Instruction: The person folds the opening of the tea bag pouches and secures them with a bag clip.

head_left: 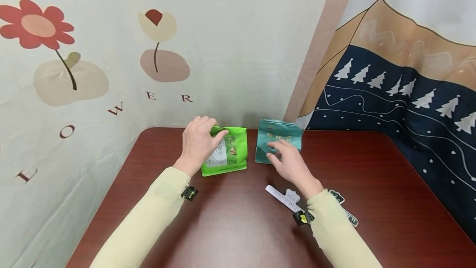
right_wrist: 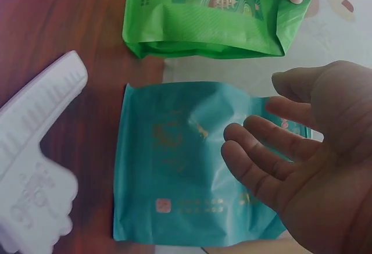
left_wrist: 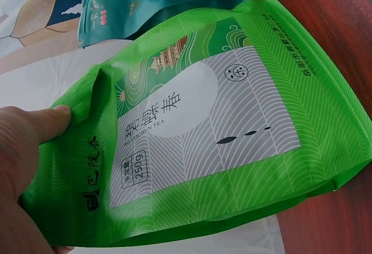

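My left hand grips the top edge of a bright green tea bag, thumb on its front and fingers behind. In the left wrist view, the green tea bag shows a silver label reading "Biluochun Tea" and 250g. To its right stands a teal bag with gold print. My right hand hovers in front of it, fingers loosely bent and holding nothing. The right wrist view shows the right hand's fingers overlapping the upper part of the teal bag.
A white bag clip lies on the dark red table below my right hand. Partly hidden under the right forearm is a dark clip. A printed cloth hangs right behind the bags at the table's far edge.
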`<state>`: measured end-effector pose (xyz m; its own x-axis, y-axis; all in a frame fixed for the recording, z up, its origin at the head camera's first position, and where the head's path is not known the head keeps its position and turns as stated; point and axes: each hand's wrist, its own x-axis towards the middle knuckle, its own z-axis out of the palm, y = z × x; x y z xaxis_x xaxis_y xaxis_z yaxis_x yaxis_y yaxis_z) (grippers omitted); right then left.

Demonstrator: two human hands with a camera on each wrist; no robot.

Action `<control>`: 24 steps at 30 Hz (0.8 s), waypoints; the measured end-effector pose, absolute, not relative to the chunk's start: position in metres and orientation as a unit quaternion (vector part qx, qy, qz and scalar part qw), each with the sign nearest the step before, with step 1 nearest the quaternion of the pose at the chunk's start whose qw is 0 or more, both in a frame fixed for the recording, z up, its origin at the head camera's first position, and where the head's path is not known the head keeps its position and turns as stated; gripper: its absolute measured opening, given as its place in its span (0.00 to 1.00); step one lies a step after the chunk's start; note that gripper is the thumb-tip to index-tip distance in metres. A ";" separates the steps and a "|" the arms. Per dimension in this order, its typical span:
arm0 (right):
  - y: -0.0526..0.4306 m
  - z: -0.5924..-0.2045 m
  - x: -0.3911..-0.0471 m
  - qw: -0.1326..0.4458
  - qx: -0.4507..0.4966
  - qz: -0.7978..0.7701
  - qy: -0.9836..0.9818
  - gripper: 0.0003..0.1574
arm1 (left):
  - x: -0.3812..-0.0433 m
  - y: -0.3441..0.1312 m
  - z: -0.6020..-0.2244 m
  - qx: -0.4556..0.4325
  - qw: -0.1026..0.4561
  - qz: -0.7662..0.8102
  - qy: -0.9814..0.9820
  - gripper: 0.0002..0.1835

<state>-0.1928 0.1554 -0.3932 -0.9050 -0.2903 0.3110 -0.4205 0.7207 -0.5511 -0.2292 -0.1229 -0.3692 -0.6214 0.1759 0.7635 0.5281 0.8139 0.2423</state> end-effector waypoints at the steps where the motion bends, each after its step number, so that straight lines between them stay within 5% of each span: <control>1: 0.157 -0.395 -0.192 0.101 0.193 0.319 -0.922 0.21 | -0.229 -0.123 -0.369 -0.202 0.386 -0.229 -0.870 0.18; 24: 0.190 -0.422 -0.170 0.016 0.179 0.296 -0.938 0.17 | -0.231 -0.124 -0.371 -0.201 0.382 -0.230 -0.872 0.18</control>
<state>-0.1701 0.1896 -0.4221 -0.9353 -0.3267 0.1363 -0.3458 0.7607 -0.5493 -0.2314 -0.1242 -0.3705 -0.6277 0.1753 0.7585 0.5262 0.8136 0.2474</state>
